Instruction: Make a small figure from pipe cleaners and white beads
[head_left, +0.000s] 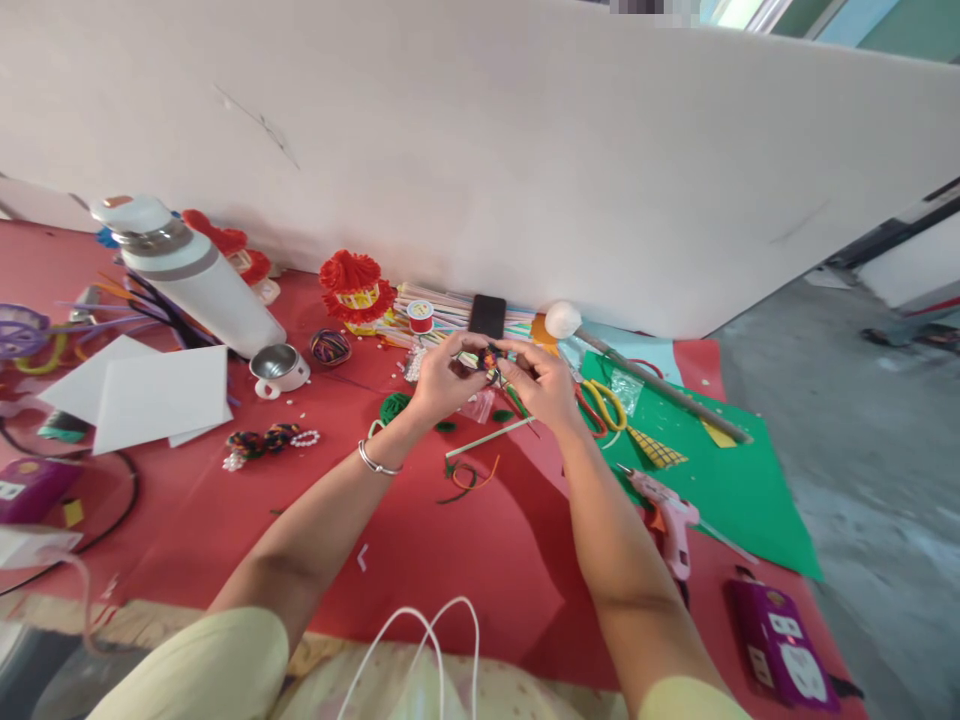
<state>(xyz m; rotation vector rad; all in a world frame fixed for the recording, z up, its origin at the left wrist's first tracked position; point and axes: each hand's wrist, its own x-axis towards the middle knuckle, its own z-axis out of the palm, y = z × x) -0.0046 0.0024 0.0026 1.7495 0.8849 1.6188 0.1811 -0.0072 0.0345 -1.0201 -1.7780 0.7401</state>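
Observation:
Both my hands meet above the red mat (420, 560), pinching one small craft piece (490, 358) of orange and dark pipe cleaner. My left hand (442, 378), with a silver bangle at the wrist, is closed on its left side. From the right, my right hand (541, 385) is closed on the same piece, and thin green and red stems hang below it. Loose pipe cleaner bits (469, 474) and a pale straw (487, 438) lie on the mat just under my hands.
A white bottle (191, 275) lies at the left beside white paper sheets (150, 395) and a small metal cup (277, 368). A black phone (487, 315), yellow scissors (604, 405), a pink glue gun (667, 515) and a green sheet (735, 480) are nearby.

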